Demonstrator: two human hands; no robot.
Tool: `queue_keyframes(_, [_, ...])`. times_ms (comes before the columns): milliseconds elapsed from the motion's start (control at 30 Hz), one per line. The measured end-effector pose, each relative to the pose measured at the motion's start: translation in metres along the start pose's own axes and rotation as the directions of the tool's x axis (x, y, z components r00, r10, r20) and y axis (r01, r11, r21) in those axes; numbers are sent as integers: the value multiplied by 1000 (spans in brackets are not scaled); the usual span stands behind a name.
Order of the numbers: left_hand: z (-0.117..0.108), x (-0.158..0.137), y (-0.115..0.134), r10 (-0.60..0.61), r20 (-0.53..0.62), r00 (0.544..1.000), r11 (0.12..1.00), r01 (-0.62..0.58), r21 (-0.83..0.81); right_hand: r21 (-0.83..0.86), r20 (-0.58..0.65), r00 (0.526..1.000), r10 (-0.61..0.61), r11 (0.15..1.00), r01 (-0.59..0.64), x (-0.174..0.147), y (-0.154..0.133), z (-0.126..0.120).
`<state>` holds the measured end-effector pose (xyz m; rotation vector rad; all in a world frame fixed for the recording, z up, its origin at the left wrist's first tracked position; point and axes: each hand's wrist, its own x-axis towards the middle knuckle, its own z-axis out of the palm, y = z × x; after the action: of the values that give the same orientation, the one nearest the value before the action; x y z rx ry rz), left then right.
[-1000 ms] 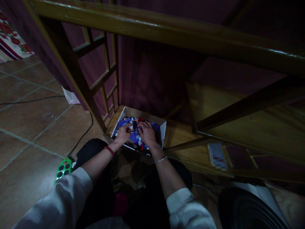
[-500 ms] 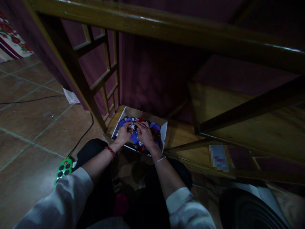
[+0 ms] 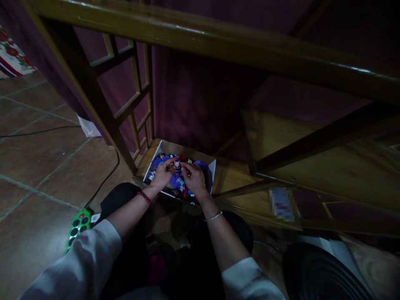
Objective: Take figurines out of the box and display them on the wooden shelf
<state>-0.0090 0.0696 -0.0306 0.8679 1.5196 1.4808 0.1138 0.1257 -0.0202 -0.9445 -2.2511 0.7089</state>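
Note:
A shallow white cardboard box (image 3: 212,177) holds several small figurines and round blue-purple discs (image 3: 173,181). Over it, my left hand (image 3: 163,174) and my right hand (image 3: 194,178) face each other, with a small figurine (image 3: 177,166) between their fingertips. The figurine has a pale head and a dark body and stands upright. Fingers of both hands are pinched on it from either side. Red (image 3: 181,158) and dark pieces lie around the hands in the box; their exact shapes are too dim to make out.
The box rests on a low wooden shelf (image 3: 236,175) under a wooden frame with a lattice side (image 3: 134,102). A green power strip (image 3: 77,227) with a black cable lies on the tiled floor at left. A black ribbed round object (image 3: 321,275) stands at lower right.
The figurine now shows upright between my fingertips, where before the hands were lower among the pieces. My right hand has turned and curled its fingers more. The view has shifted slightly.

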Motion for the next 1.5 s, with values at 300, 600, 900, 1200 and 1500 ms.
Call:
queue_keyframes(300, [8, 0, -2, -2, 38, 999, 998, 4, -56, 241, 6, 978, 208, 949, -204, -11, 6, -1])
queue_keyframes(600, [13, -3, -6, -2, 51, 999, 986, 11, -169, 391, 34, 946, 323, 866, -310, -15, 11, -2])
queue_keyframes(900, [17, -8, -2, -64, 63, 996, 959, 78, -271, 468, 58, 940, 336, 823, -323, -14, 15, -1])
queue_keyframes(1200, [16, -14, 8, -83, 66, 994, 947, 100, -306, 552, 77, 925, 373, 756, -351, -16, 12, -1])
queue_keyframes(1500, [17, -18, 12, -152, 25, 988, 920, 151, -363, 591, 88, 916, 392, 719, -365, -18, 9, -2])
